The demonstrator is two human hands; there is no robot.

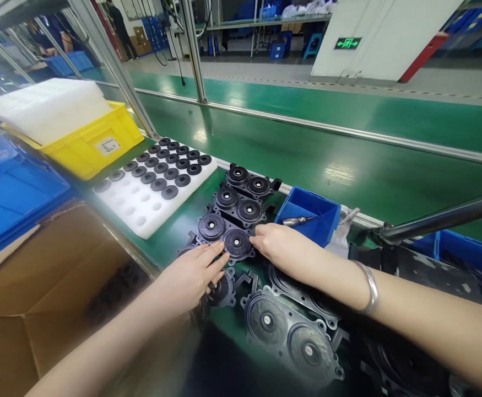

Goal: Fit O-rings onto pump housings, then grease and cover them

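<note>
Black twin-round housings with dark discs stand in a row on the green bench. My left hand [195,270] reaches over the row, fingers stretched and slightly apart, fingertips at the left rim of a round disc [236,242] in the third housing [220,234]. Dark parts beneath that palm are partly hidden and blurred. My right hand [280,242] has its fingers curled together at the right edge of the same housing; what they pinch, if anything, is hidden. Nearer to me lies a greyer twin-round housing [284,325], with another one partly under my right forearm.
A white foam tray [141,223] holds rows of black discs [169,192]. Beyond my right hand, a blue bin [327,212] contains a screwdriver-like tool [296,220]. At left are a cardboard box [13,325], a blue crate [13,187] and a yellow crate [96,140]. A metal bar [443,218] crosses at right.
</note>
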